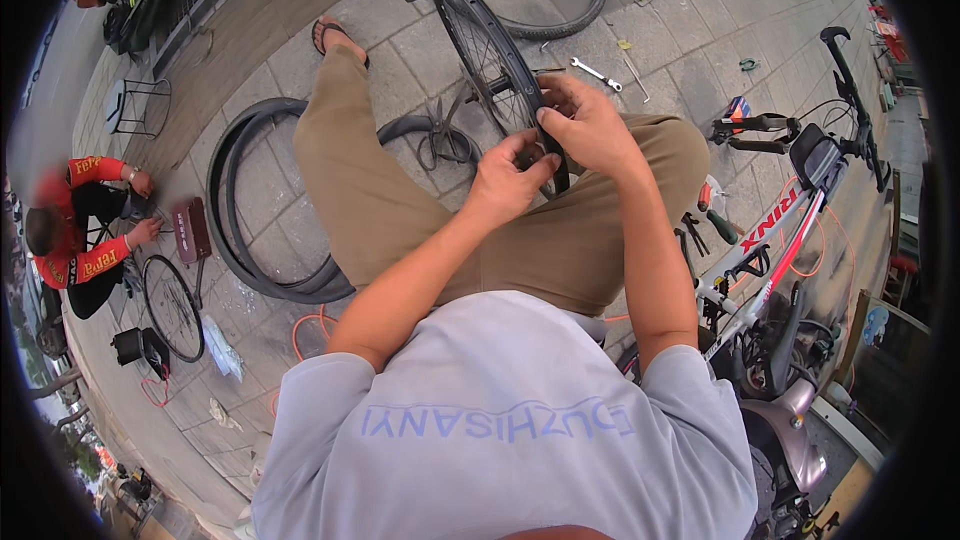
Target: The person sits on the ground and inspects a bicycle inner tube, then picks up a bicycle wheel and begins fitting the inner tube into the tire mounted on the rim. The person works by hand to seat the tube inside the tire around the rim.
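A black-rimmed bicycle wheel (467, 20) stands slanted between my bent legs, its lower part at my right thigh. My left hand (512, 178) has its fingers curled at the lower rim, with thumb and fingertips pressed on it. Just above it, my right hand (585, 125) grips the same rim, thumb on the near side and fingers wrapped over. Whether either pinches a tube or tire there is too small to tell. A loose grey inner tube (440, 125) and dark tires (225, 215) lie on the paving beside the wheel, and a wrench (595, 73) lies near my right hand.
A white-red bicycle (775, 220) and scooter (790, 435) crowd my right, with tools and orange hose. At left a person in red sleeves (85, 265) sits by a wheel (173, 308), a maroon case (189, 233) and a stool (135, 105). Another tire (590, 15) lies ahead.
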Tool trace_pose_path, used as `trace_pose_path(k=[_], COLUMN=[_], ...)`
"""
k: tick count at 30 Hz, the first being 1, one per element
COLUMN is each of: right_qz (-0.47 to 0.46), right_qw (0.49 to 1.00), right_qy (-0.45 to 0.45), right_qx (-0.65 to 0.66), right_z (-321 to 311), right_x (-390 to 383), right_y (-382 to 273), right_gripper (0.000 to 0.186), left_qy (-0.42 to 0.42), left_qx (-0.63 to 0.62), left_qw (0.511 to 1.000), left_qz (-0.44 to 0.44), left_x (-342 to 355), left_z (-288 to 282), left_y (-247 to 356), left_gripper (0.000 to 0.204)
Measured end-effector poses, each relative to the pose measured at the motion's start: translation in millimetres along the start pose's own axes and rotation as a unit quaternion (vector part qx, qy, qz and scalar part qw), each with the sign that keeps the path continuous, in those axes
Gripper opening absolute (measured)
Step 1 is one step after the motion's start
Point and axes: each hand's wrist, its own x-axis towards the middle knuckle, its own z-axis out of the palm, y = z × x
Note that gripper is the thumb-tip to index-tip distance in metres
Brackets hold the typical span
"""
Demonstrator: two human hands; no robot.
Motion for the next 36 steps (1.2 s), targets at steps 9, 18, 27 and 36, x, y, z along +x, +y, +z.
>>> trace_pose_path(k=[9,18,27,36], right_qz=[-0.062,-0.079,-0.02,0.03], right_qw=[0.998,0.995,0.991,0.995], right_qy=[-0.031,-0.055,-0.132,-0.079], right_qx=[0.002,0.001,0.002,0.048], right_z=[8.7,-3.9,-14.9,-14.4], right_x=[-8.3,-2.1,-9.1,7.4], right_y=[23.1,22.2,32.9,19.9], right_gripper=[0.05,0.045,0.043,0.036], left_qy=[-0.001,0.029,0.025,0.023], left_qx=[-0.039,-0.118,-0.17,-0.143], left_qw=[0.999,0.993,0.985,0.99], left_qz=[0.0,0.01,-0.002,-0.001], left_x=[-7.7,13.9,25.7,22.1], left_z=[-29.8,-50.2,-54.1,-53.7], left_y=[17.6,65.9,70.8,66.0], left_gripper=[0.039,0.046,0.047,0.046])
